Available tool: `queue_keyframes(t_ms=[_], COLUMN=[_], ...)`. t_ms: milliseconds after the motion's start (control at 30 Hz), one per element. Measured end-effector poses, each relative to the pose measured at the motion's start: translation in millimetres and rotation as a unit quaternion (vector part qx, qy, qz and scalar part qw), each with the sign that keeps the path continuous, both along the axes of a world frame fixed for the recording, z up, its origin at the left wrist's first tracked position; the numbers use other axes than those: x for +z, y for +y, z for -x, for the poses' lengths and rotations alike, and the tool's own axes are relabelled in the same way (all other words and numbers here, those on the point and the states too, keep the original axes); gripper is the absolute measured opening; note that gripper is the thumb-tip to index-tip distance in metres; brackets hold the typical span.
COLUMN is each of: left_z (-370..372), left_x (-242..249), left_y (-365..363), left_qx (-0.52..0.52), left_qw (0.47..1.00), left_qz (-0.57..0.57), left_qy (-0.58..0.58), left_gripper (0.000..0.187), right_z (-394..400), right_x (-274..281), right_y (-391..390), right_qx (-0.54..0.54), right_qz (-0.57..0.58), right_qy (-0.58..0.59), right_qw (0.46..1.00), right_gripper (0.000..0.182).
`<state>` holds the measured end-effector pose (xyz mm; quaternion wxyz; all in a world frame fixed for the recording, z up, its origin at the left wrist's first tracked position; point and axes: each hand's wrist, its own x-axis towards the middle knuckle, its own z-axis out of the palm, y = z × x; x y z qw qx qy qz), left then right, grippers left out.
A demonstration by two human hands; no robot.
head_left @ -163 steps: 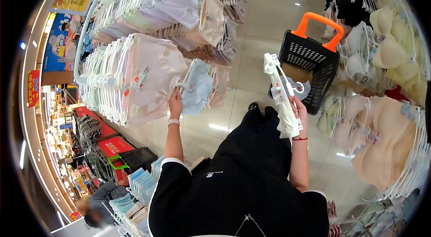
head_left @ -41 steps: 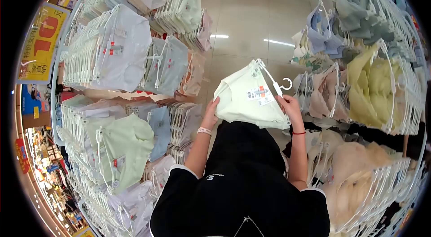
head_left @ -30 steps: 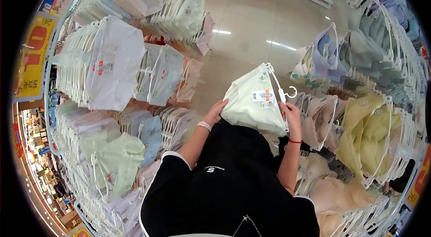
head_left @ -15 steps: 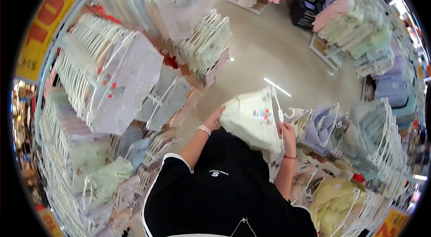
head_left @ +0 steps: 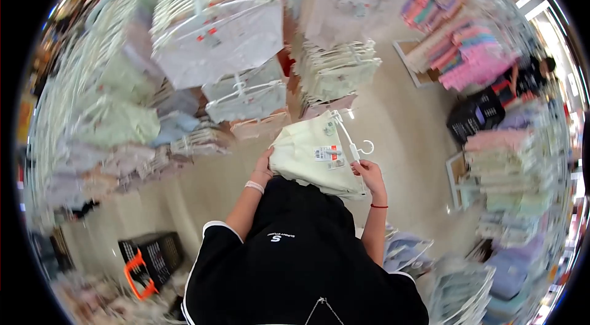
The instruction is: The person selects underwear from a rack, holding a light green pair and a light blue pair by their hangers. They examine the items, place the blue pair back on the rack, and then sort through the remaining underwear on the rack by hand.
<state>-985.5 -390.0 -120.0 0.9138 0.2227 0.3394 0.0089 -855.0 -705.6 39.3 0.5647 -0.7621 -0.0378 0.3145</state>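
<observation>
A pale cream garment [head_left: 301, 150], probably shorts or pants, hangs sideways in front of my body on a white plastic hanger [head_left: 346, 131]. Its paper tag [head_left: 327, 153] is white and red and faces up. My left hand [head_left: 263, 164] is closed on the garment's left edge, fingers partly behind the cloth. On the other side, my right hand [head_left: 370, 176] pinches the hanger bar just below its hook, which points right.
Ahead stand racks of pale clothes [head_left: 221, 39], with lower rows of hung garments [head_left: 338, 67]. Pink clothes [head_left: 470, 57] hang far right. A black bag [head_left: 476, 114] lies by the right racks; a black box with an orange handle [head_left: 150, 257] sits lower left. A person [head_left: 533, 76] is at far right.
My view has turned to the left, and the racks have swung rightward across it. Both hands still hold the cream garment and its hanger, now a little further left in view.
</observation>
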Motion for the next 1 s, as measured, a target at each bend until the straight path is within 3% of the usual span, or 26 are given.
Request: queue_keyframes(t_ms=[200, 400, 500, 733, 1000], left_z=[51, 106, 119, 149, 157], left_x=[15, 20, 6, 11, 36], left_y=[-75, -132, -147, -165, -127], left_qx=[0.111, 0.231, 0.276, 0.326, 0.355], left_qw=[0.993, 0.97, 0.956, 0.943, 0.933], left_qz=[-0.026, 0.056, 0.044, 0.047, 0.02], left_qy=[0.039, 0.052, 0.091, 0.046, 0.05], left_gripper=[0.041, 0.039, 0.039, 0.039, 0.038], right_z=[-33, -28, -23, -23, -10], right_x=[6, -22, -30, -28, -3], right_y=[-27, -26, -27, -15, 35], right_qx=[0.119, 0.219, 0.249, 0.268, 0.304], right_qz=[0.009, -0.013, -0.015, -0.007, -0.008], right_qy=[0.016, 0.041, 0.058, 0.062, -0.005], right_qw=[0.993, 0.975, 0.967, 0.961, 0.953], right_gripper=[0.024, 0.023, 0.022, 0.02, 0.022])
